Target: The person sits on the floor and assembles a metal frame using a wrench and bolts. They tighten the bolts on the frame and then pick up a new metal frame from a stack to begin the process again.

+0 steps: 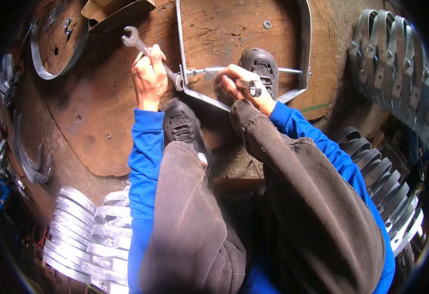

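My left hand (pixel 149 77) is closed around a combination wrench (pixel 134 39). Its open jaw points up and away, and its ring end sits at the lower left side of a bent flat-metal frame (pixel 306 44), by the end of a threaded rod (pixel 289 71) crossing the frame. In my right hand (pixel 259 100) is a second wrench (pixel 255 88), its ring end facing up; the fingers and knee hide its other end. That hand is beside the rod, just in front of my right shoe (pixel 262 63), which rests over the rod. My left shoe (pixel 181 122) stands outside the frame.
A wooden board (pixel 92 132) lies beneath the frame, with a loose washer (pixel 267 24) on it. An open cardboard box (pixel 119 12) and a curved metal band (pixel 40 63) are at the upper left. Stacked metal bands (pixel 72 230) stand lower left; more bands (pixel 395 63) are at right.
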Tool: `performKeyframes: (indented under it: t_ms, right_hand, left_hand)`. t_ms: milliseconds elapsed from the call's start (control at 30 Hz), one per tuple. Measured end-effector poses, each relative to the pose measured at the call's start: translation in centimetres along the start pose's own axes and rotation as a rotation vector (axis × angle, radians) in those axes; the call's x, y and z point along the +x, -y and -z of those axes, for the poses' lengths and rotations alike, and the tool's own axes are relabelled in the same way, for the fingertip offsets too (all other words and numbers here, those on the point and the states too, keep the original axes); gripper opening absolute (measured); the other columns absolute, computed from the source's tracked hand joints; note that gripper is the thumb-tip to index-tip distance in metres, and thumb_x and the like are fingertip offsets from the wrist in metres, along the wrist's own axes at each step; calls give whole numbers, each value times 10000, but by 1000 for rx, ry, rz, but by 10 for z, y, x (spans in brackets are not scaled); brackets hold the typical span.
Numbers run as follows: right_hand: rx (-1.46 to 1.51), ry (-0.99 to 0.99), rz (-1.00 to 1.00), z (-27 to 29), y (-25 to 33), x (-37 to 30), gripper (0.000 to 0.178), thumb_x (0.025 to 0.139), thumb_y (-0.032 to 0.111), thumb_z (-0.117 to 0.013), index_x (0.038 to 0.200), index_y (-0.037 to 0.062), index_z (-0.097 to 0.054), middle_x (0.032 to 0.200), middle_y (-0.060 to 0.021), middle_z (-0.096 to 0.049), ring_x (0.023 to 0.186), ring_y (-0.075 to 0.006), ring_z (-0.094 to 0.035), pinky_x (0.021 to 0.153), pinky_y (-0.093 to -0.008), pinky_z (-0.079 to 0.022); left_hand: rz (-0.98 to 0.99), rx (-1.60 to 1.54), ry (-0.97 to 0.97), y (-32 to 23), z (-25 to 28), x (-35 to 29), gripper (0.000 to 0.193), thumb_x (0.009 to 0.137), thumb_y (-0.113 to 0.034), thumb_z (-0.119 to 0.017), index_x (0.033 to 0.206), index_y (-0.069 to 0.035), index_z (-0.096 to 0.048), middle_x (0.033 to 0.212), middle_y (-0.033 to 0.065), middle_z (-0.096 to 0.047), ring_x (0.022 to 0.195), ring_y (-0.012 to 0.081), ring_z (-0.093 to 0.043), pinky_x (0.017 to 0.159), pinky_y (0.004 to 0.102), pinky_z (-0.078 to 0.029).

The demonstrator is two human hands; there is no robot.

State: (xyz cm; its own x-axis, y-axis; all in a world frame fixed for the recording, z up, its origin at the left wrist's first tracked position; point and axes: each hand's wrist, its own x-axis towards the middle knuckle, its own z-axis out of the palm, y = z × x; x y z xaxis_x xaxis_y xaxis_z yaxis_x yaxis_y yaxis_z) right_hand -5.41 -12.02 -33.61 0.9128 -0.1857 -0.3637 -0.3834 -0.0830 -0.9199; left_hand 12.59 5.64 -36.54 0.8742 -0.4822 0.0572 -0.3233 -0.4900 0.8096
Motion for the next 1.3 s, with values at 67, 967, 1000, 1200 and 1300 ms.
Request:
performKeyframes:
  t_ms: [67, 967, 1000, 1200, 1300]
  right_hand:
    - [-10, -5, -5, 1, 0, 0, 176, 1034, 147, -502, 1061, 35, -635, 886, -15, -641, 783, -67, -559, 720, -231, -478]
    - [-155, -25, 134, -1, 1, 2, 155, 979, 162, -573, 1056, 52, -649, 903, -113, -661, 820, -217, -657, 742, -342, -525]
    - [-168, -25, 136, 1, -1, 1, 153, 978, 161, -573, 1056, 54, -650, 902, -112, -661, 823, -219, -659, 744, -344, -526]
    - [-163, -45, 198, 0, -6, 5, 123, 954, 144, -592, 1030, 69, -653, 899, -118, -661, 826, -259, -663, 753, -354, -530]
    - [-279, 6, 310, -3, -4, 6, 107, 968, 104, -561, 1029, 72, -643, 934, -101, -659, 870, -247, -658, 798, -339, -525]
  left_hand:
    - [-53, 14, -86, -7, 5, 0, 454, 1048, -293, -450, 750, 12, -604, 667, 102, -552, 622, 214, -543, 598, 357, -417]
    - [-333, 274, -195, 3, -16, -34, 282, 995, -132, -495, 763, -8, -597, 757, 136, -609, 694, 319, -607, 649, 411, -484]
    - [-269, 203, -137, -6, -15, -42, 128, 935, -81, -571, 852, -6, -633, 765, 147, -640, 677, 320, -643, 617, 409, -521]
    - [-250, 91, -28, 7, -11, -66, 131, 895, -27, -557, 781, -4, -617, 744, 137, -592, 758, 320, -628, 707, 410, -526]
    - [-250, 160, -48, 8, -15, -45, 213, 967, -117, -498, 819, -9, -607, 763, 125, -628, 742, 324, -628, 678, 411, -498]
